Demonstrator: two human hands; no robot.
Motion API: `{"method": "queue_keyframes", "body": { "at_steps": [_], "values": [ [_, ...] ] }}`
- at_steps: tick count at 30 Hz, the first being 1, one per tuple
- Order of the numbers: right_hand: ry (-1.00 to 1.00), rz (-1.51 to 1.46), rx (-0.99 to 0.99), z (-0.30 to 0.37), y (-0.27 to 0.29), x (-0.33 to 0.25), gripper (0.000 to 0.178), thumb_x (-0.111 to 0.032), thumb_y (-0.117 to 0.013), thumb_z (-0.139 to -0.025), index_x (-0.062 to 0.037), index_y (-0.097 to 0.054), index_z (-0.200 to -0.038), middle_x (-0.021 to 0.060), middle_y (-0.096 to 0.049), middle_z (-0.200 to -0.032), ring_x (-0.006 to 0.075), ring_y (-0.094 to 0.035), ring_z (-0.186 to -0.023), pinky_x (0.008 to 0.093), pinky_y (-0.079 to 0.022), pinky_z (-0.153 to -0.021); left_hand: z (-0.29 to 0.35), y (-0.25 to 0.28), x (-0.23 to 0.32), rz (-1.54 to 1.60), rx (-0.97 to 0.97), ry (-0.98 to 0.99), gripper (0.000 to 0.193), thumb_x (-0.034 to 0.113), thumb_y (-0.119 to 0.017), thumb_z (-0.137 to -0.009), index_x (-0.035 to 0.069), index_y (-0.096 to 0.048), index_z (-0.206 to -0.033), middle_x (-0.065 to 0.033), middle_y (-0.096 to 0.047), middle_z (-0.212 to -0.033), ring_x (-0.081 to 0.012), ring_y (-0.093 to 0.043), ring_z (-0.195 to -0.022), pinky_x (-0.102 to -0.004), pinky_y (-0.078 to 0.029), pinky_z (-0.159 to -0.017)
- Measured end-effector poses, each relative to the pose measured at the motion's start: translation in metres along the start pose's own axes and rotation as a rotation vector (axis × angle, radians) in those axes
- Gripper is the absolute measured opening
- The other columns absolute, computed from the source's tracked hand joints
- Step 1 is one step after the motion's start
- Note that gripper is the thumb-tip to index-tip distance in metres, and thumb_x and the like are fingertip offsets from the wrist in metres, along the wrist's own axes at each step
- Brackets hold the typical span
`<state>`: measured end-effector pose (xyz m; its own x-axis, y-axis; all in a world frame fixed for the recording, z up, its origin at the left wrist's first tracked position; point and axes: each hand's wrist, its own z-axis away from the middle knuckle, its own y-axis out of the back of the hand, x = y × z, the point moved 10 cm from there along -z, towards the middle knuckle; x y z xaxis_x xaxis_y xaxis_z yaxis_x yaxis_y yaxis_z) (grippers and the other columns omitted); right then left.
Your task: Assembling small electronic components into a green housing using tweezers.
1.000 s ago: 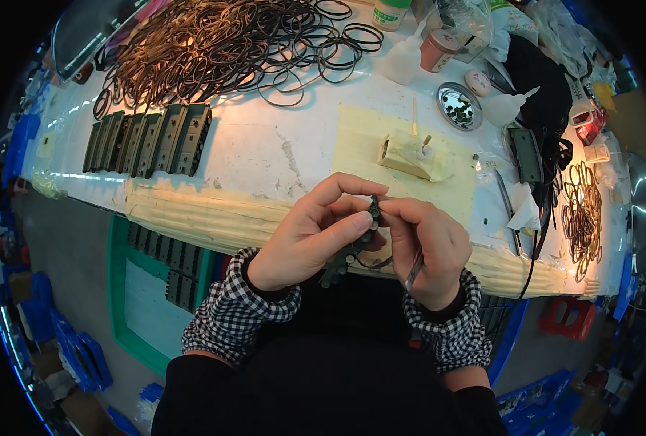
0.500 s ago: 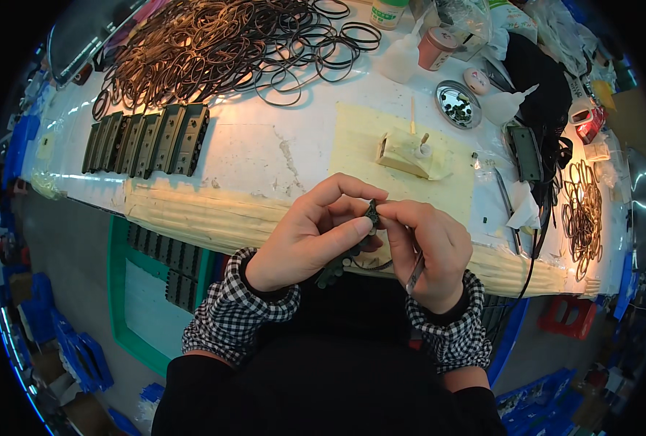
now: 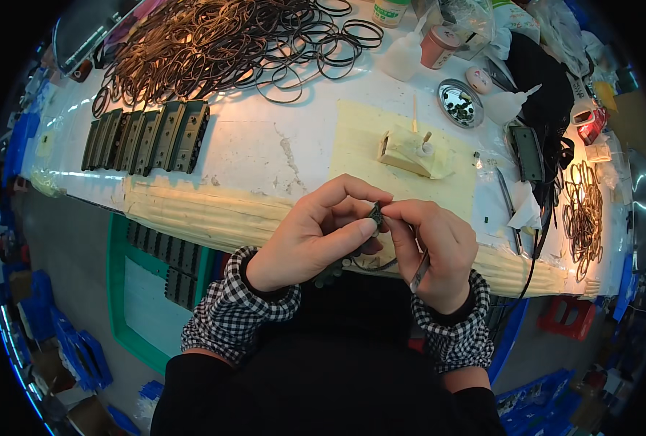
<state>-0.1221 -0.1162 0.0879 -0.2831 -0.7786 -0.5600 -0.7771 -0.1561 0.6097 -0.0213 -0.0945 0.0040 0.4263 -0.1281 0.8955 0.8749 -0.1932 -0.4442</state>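
My left hand (image 3: 305, 236) is closed around a small dark green plastic model part (image 3: 376, 212), whose tip shows between thumb and forefinger. Round wheel-like pieces (image 3: 330, 275) show beneath that hand; most of the part is hidden by my fingers. My right hand (image 3: 439, 247) pinches at the tip of the part with thumb and forefinger. A slim metal tool (image 3: 419, 273) is tucked in the same hand, its silver end sticking out below the fingers. Under my hands, a thin black band (image 3: 374, 267) curves near the table edge.
Black rubber loops (image 3: 192, 51) are heaped at the back left, above a row of green model hulls (image 3: 148, 138). A yellowish block with sticks (image 3: 410, 152), a round dish of small green parts (image 3: 459, 103), tweezers (image 3: 508, 203) and more loops (image 3: 583, 218) lie rightward. A green tray (image 3: 117, 305) sits below left.
Both hands have shifted slightly right, my right hand most. The wheeled pieces under my left hand are now more hidden, as the held part has turned a little.
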Motion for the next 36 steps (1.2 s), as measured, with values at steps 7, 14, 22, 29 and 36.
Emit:
{"method": "queue_keyframes", "body": {
  "at_steps": [7, 14, 22, 29, 36],
  "values": [
    [0.052, 0.034, -0.034, 0.002, 0.001, -0.002, 0.022, 0.001, -0.071, -0.076, -0.0029, -0.063, -0.096, 0.0073, -0.068, -0.084, 0.0232, -0.063, -0.062, 0.0328, -0.048, -0.055, 0.0, -0.003, -0.002, -0.017, -0.01, 0.028, 0.029, 0.007, -0.054, -0.097, 0.002, -0.051, -0.125, -0.0067, -0.064, -0.104, -0.0088, -0.062, -0.094, -0.0266, -0.053, -0.085],
    [0.054, 0.028, -0.04, 0.002, 0.001, 0.0, 0.022, 0.002, -0.071, -0.075, -0.0028, -0.063, -0.096, 0.0077, -0.068, -0.085, 0.0231, -0.062, -0.061, 0.033, -0.048, -0.055, 0.0, -0.003, -0.002, -0.101, -0.026, 0.037, 0.03, 0.005, -0.052, -0.097, 0.001, -0.05, -0.126, -0.0083, -0.064, -0.109, -0.0114, -0.064, -0.097, -0.0288, -0.053, -0.089],
    [0.015, 0.004, -0.016, 0.003, 0.003, 0.0, 0.017, -0.001, -0.071, -0.079, -0.0029, -0.064, -0.095, 0.008, -0.068, -0.082, 0.0226, -0.064, -0.062, 0.0317, -0.049, -0.054, 0.002, -0.003, 0.002, -0.132, -0.036, -0.048, 0.033, 0.006, -0.055, -0.096, 0.001, -0.05, -0.128, -0.0079, -0.065, -0.108, -0.0102, -0.062, -0.099, -0.0265, -0.051, -0.087],
    [0.042, 0.004, 0.014, 0.003, 0.004, 0.0, 0.017, -0.001, -0.071, -0.08, -0.0026, -0.064, -0.095, 0.0074, -0.069, -0.082, 0.0218, -0.064, -0.061, 0.0309, -0.048, -0.053, 0.001, -0.004, 0.002, -0.002, -0.025, 0.01, 0.034, 0.008, -0.059, -0.096, 0.001, -0.052, -0.129, -0.0078, -0.065, -0.107, -0.0081, -0.061, -0.098, -0.0243, -0.051, -0.085],
    [0.145, 0.149, -0.099, 0.0, 0.002, -0.014, 0.034, 0.0, -0.069, -0.064, -0.0022, -0.064, -0.098, 0.0061, -0.067, -0.084, 0.0199, -0.063, -0.063, 0.0304, -0.049, -0.056, 0.001, -0.005, 0.003, -0.113, -0.053, 0.014, 0.034, 0.008, -0.056, -0.096, 0.002, -0.051, -0.129, -0.0069, -0.066, -0.106, -0.01, -0.064, -0.096, -0.0248, -0.053, -0.083]
  ]
}}
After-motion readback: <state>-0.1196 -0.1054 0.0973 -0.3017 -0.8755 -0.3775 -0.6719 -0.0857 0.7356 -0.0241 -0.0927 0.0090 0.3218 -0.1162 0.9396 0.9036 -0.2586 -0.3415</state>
